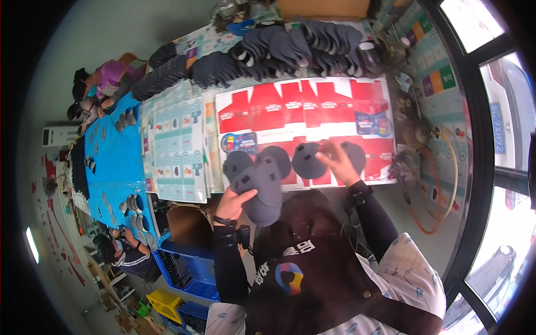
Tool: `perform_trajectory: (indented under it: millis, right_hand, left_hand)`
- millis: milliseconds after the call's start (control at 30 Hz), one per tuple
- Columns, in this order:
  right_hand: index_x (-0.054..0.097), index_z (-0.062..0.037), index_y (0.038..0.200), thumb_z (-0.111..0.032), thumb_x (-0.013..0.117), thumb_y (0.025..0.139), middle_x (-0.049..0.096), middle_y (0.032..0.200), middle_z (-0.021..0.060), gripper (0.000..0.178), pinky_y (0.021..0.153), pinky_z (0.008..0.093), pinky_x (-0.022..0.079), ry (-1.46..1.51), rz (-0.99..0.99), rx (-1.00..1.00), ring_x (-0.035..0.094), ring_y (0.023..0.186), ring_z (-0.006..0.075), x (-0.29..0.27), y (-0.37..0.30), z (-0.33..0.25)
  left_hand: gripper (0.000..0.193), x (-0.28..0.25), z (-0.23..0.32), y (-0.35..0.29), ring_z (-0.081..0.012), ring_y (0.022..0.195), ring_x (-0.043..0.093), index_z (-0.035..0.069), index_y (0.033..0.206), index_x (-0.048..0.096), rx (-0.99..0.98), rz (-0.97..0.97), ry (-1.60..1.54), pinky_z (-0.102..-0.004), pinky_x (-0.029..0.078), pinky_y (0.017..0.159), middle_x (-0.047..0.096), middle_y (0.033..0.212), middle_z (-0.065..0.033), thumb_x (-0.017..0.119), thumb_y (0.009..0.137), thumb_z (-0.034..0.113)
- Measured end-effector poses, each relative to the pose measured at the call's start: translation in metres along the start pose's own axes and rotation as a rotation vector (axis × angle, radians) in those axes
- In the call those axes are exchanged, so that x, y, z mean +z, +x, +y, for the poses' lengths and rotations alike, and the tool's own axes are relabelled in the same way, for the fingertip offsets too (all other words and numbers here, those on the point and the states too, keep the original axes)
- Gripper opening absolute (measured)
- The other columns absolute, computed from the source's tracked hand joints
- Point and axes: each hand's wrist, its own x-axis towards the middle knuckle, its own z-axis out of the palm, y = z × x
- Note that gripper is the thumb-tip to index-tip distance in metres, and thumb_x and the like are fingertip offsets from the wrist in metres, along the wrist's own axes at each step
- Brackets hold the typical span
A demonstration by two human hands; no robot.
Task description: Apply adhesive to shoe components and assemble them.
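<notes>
My left hand [231,204] is closed on a dark grey, rounded, soft-looking piece [265,190] with small black square patches, its thumb lying on top. More than one layer may be in that grip; I cannot tell. Over the near edge of the red-and-white printed sheet [290,133], my right hand [339,163] has its fingers apart, slightly blurred. Its fingertips are at the right edge of a grey round piece [307,162] with a black patch. Another grey piece [354,155] lies partly behind this hand. Two more rounded pieces, one on the left [237,163] and one beside it [279,159], are partly covered by the held piece.
Rows of stacked dark grey pieces [273,47] line the table's far side. Printed sheets [178,145] lie to the left, beside a blue-covered table [114,162] where other people work. Blue crates [190,273] stand below; an orange hose [427,226] hangs at right.
</notes>
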Motion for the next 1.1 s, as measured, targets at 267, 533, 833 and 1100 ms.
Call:
perform_trajectory:
  millis: [267, 533, 833, 1100]
  right_hand:
    - [0.069, -0.0004, 0.113, -0.018, 0.077, 0.091, 0.071, 0.086, 0.0086, 0.029, 0.08, 0.0319, 0.053, -0.215, -0.43, 0.042, 0.065, 0.082, 0.0144, 0.156, 0.054, -0.018]
    - [0.065, 0.0042, 0.107, -0.012, 0.068, 0.096, 0.068, 0.082, 0.0092, 0.02, 0.069, 0.0312, 0.052, -0.115, -0.081, 0.04, 0.065, 0.075, 0.0141, 0.256, 0.177, 0.019]
    - [0.066, 0.0045, 0.112, -0.017, 0.071, 0.093, 0.072, 0.092, 0.0193, 0.029, 0.075, 0.0395, 0.057, -0.197, -0.026, 0.032, 0.073, 0.086, 0.0299, 0.294, 0.242, 0.095]
    - [0.061, -0.0001, 0.125, -0.033, 0.077, 0.087, 0.069, 0.112, 0.0221, 0.052, 0.083, 0.0431, 0.055, -0.785, 0.216, -0.114, 0.07, 0.1, 0.0315, 0.301, 0.2, 0.023]
  left_hand:
    - [0.04, -0.097, 0.023, 0.011, -0.0131, 0.11, 0.063, -0.002, 0.129, 0.063, 0.066, 0.136, 0.209, -0.0294, 0.05, 0.097, 0.069, 0.122, -0.0042, 0.073, 0.091, 0.005]
    - [0.035, -0.259, 0.038, -0.044, -0.0199, 0.107, 0.068, -0.002, 0.129, 0.062, 0.086, 0.369, -0.083, -0.0344, 0.055, 0.093, 0.07, 0.121, -0.0096, 0.067, 0.095, 0.002]
    - [0.033, -0.315, 0.031, -0.075, -0.0255, 0.111, 0.067, -0.001, 0.13, 0.062, -0.042, 0.441, -0.292, -0.0384, 0.055, 0.094, 0.069, 0.123, -0.0119, 0.064, 0.097, 0.004]
    - [0.036, -0.28, 0.05, -0.034, -0.0213, 0.112, 0.066, -0.002, 0.133, 0.06, 0.03, 0.337, -0.261, -0.035, 0.052, 0.098, 0.068, 0.124, -0.01, 0.065, 0.098, 0.006]
